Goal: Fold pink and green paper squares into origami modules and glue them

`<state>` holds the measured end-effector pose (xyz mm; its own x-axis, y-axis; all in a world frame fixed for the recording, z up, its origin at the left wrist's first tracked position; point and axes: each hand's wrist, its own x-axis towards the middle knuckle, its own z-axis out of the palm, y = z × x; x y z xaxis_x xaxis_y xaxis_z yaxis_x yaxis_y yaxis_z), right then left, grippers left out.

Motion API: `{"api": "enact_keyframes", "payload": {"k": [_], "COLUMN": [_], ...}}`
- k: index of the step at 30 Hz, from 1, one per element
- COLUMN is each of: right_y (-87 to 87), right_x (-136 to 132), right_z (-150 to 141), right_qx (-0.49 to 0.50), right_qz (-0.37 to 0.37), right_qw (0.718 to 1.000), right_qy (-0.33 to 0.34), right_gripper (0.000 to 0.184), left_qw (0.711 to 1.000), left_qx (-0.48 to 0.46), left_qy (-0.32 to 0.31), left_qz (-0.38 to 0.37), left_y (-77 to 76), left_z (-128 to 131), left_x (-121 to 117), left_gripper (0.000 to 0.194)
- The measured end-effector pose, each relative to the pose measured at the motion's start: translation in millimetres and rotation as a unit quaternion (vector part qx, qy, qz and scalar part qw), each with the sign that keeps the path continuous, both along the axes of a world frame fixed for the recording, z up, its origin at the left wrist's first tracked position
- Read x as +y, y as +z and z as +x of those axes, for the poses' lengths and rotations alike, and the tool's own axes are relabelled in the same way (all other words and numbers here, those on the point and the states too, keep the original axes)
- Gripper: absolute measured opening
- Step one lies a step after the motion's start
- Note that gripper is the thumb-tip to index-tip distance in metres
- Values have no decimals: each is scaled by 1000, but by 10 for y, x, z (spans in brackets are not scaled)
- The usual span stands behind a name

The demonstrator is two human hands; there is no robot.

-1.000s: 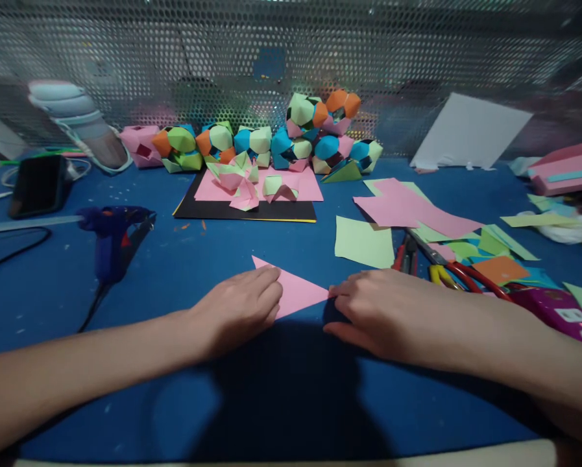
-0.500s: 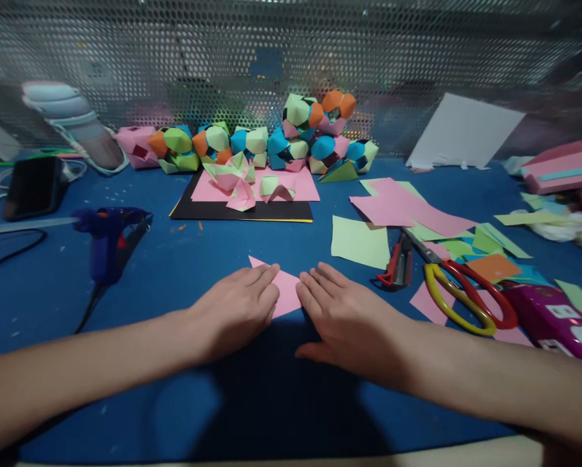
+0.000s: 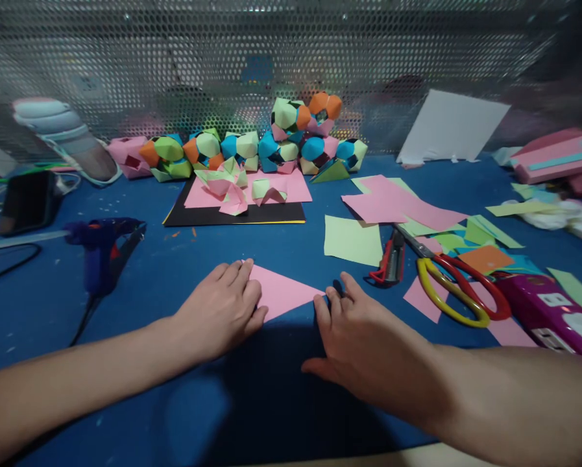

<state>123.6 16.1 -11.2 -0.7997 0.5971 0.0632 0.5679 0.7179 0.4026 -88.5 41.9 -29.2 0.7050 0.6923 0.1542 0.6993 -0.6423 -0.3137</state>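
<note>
A folded pink paper triangle [image 3: 283, 294] lies flat on the blue table between my hands, its narrow point to the right. Over its left part rests my left hand [image 3: 225, 305], fingers stretched out and pressing the paper down; that end is partly hidden. My right hand [image 3: 356, 331] is at the right tip, its fingers spread and a fingertip touching or nearly touching the corner. Behind the triangle, a light green paper square [image 3: 352, 240] lies flat, with a red utility knife [image 3: 389, 261] to its right.
Yellow-and-red scissors [image 3: 459, 288] lie at right among paper scraps, near a purple packet [image 3: 546, 311]. A blue glue gun [image 3: 98, 250] stands left, near a phone [image 3: 30, 202] and a bottle [image 3: 69, 139]. Folded paper balls [image 3: 242, 150] line the perforated metal back panel [image 3: 183, 58].
My hands have moved apart: the left slid left, the right slid right to the triangle's tip. More of the pink paper shows between them. The view has shifted slightly.
</note>
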Motion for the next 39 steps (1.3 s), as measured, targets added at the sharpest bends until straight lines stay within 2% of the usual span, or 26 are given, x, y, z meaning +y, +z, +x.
{"api": "enact_keyframes", "payload": {"k": [5, 9, 13, 15, 18, 21, 23, 27, 33, 36, 39], "right_y": [109, 152, 100, 66, 38, 39, 43, 37, 65, 90, 86], "right_x": [-4, 102, 249, 304, 358, 393, 407, 401, 350, 349, 380], "right_z": [1, -43, -80, -89, -96, -105, -109, -100, -85, -105, -124], "right_qx": [-21, 0, 33, 36, 39, 27, 14, 16, 84, 118, 165], "right_qz": [-33, -55, -53, -57, -51, -53, -60, -46, 52, 41, 6], "right_qw": [999, 999, 998, 998, 998, 998, 998, 998, 995, 992, 985], "right_qy": [-6, -5, -2, 2, 5, -13, -32, -42, -1, 31, 47], "right_gripper": [45, 33, 18, 19, 34, 41, 42, 43, 34, 24, 28], "left_qw": [999, 995, 985, 976, 963, 959, 958, 955, 952, 947, 928], "left_qx": [-32, -75, -122, -158, -186, -186, -187, -199, -249, -279, -327], "left_qy": [14, 40, 70, 81, 80, 56, 47, 50, 29, 31, 85], "left_qz": [3, -55, -96, -126, -179, -204, -212, -212, -176, -155, -160], "left_y": [25, 76, 117, 136, 159, 170, 167, 151, 83, 61, 89], "left_z": [-4, -18, -48, -61, -71, -81, -95, -125, -148, -157, -155], "left_x": [22, 85, 132, 145, 160, 173, 185, 215, 256, 274, 287], "left_gripper": [28, 34, 34, 31, 28, 43, 49, 31, 26, 28, 26]}}
